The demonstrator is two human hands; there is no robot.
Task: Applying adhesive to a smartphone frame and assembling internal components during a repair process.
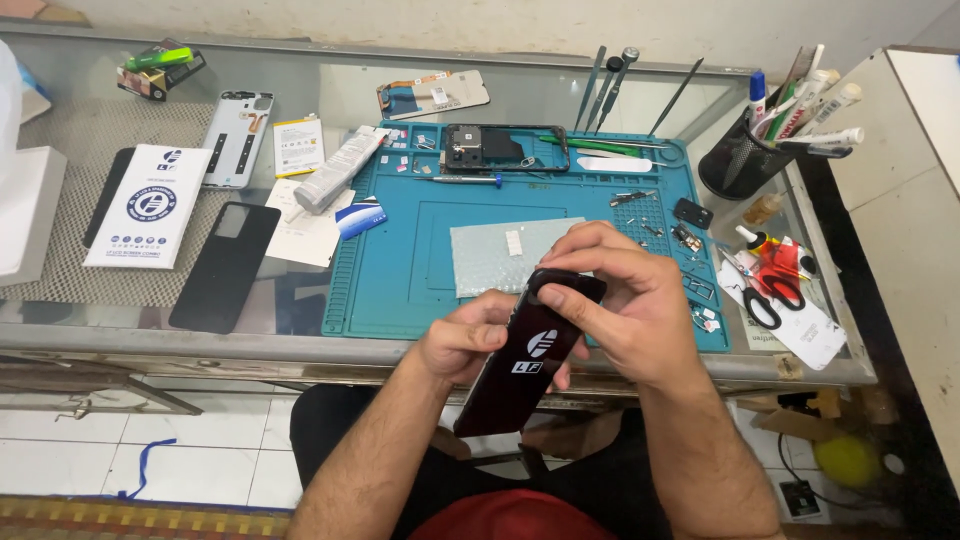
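I hold a dark phone panel [528, 355] in front of me, just above the near edge of the desk [300, 345]. It is long, black and shiny, with a white mark on it. It tilts, with its top end up by the blue mat [400, 270] and its low end near my lap.

My left hand [462, 340] grips the panel from the left side, with the fingers closed around its edge. My right hand [625, 300] curls over the top end. Its fingers [585, 300] press on the top corner, closed on the panel too. I think I am pushing or peeling something at that corner, but I cannot see just what.

A lot looks done. An open phone frame [505, 148] lies at the far side of the mat, with its inside showing. A back cover [238, 138] with its parts showing lies to the left, and a white battery [298, 145] sits just beside it. Another black cover [225, 265] lies flat, left of the mat. Small screws and bits [670, 235] are spread on the right part of the mat.

A lot looks left, too. The frame is not closed, and the panel in my hands is not yet on any phone. The screwdriver [465, 180] lies on the mat, untouched. The scissors [775, 285] rest to the right.
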